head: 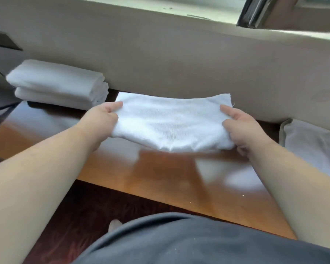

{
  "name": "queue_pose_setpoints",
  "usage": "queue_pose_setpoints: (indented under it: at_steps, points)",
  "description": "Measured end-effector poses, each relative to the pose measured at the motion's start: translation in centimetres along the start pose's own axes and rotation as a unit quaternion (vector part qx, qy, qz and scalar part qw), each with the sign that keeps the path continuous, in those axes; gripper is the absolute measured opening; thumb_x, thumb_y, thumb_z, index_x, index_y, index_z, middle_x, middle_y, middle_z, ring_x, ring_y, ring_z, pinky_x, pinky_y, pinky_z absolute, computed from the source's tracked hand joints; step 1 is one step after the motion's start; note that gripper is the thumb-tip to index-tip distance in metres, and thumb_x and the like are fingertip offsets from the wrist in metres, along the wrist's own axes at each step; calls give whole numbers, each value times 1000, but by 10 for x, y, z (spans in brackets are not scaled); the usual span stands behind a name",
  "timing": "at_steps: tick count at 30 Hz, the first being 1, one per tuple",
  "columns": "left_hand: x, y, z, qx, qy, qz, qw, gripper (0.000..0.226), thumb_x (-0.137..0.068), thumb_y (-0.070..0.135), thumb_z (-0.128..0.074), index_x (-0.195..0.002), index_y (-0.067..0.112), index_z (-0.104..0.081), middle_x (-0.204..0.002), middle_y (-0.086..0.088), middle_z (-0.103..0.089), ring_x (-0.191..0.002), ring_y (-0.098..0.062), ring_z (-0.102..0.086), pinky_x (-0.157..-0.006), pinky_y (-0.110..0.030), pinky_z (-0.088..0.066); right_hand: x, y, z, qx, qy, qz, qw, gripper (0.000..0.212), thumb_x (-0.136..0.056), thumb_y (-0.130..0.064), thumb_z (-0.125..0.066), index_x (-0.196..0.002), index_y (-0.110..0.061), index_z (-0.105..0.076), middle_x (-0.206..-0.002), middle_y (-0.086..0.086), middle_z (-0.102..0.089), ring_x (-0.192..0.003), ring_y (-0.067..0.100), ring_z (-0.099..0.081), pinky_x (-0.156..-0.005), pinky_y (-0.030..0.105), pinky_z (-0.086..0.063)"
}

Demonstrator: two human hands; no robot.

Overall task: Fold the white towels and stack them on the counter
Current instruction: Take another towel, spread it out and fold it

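White towel (pixel 170 122), white folded stack (pixel 59 84), glossy reddish-brown wooden counter (pixel 160 172), beige wall (pixel 160 60), grey shirt (pixel 179 242).

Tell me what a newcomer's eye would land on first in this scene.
First, the white towel held in mid-frame above the glossy wooden counter, gripped at its ends by the left hand and the right hand. Next, the stack of folded towels at the far left against the beige wall. More white cloth lies at the right edge.
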State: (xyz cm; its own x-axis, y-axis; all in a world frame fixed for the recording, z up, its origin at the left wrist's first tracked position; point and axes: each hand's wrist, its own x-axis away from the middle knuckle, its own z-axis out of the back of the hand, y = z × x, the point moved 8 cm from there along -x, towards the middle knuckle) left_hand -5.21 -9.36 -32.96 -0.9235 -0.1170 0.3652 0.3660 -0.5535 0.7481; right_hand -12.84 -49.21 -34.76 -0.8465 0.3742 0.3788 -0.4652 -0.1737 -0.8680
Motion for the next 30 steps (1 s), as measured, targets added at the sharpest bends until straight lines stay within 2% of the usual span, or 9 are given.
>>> queue_pose_setpoints:
  at_steps: [2,4,6,10,14,16,20,25,30]
  points:
    - [0,-7,29,33,11,3,999,54,-75,22,-39,-102,63,-62,-101,10,-68,-77,-20,-58,-79,-39,-54,7,-21,-16,-18,1,18,1000,66,-73,-15,-45,-132,-41,-58,-110,-13,-68,-56,12,-56,-49,21,-44]
    - [1,-14,61,61,17,-1,998,52,-74,21,-40,-91,64,-64,-108,12,-67,-90,-20,-64,-90,-44,-52,19,-42,-37,-54,-4,40,998,66,-73,-12,-46,-132,-38,-60,-112,-10,-68,-58,8,-62,-48,20,-46]
    - [2,-20,95,85,23,-15,996,51,-74,20,-41,-89,62,-65,-109,12,-66,-90,-18,-66,-84,-40,-56,32,-61,-62,-77,-12,61,995,67,-72,-10,-46,-133,-34,-60,-115,-11,-68,-62,9,-63,-51,21,-49]
    - [6,-35,161,129,17,-29,991,49,-76,14,-42,-99,49,-67,-102,5,-66,-64,-13,-59,-50,-23,-50,59,-86,-113,-146,-13,73,986,62,-75,-5,-48,-130,-29,-63,-114,-5,-70,-79,17,-69,-68,32,-54]
    - [6,-58,220,159,-11,-32,987,44,-86,6,-43,-103,38,-68,-95,-3,-63,-63,-17,-53,-48,-23,-44,88,-97,-169,-235,-24,66,969,53,-85,4,-48,-128,-23,-64,-114,5,-69,-86,18,-74,-61,29,-57]
    - [5,-72,247,163,-15,-26,986,43,-88,5,-43,-103,35,-69,-93,-3,-63,-53,-12,-51,-44,-21,-41,100,-99,-199,-259,-33,59,964,50,-86,4,-48,-124,-23,-65,-116,7,-69,-89,20,-74,-63,31,-58]
    - [-3,-92,284,165,-16,-15,986,44,-90,2,-42,-111,30,-69,-96,-5,-62,-54,-13,-49,-42,-19,-39,114,-103,-245,-276,-45,45,959,49,-85,2,-49,-122,-25,-67,-118,8,-68,-90,21,-74,-66,34,-59]
    - [-29,-83,313,165,-10,-23,986,46,-92,-1,-41,-119,27,-66,-105,-8,-68,-64,-17,-61,-57,-25,-49,108,-134,-270,-257,-43,67,963,50,-88,0,-49,-131,-21,-61,-119,3,-67,-90,16,-74,-69,30,-59]
    - [-65,-53,342,152,12,-53,987,46,-92,-1,-41,-116,30,-65,-93,-4,-68,-55,-12,-60,-49,-22,-47,74,-175,-295,-269,-53,70,959,46,-92,1,-46,-131,-20,-60,-121,8,-64,-99,23,-71,-81,39,-59]
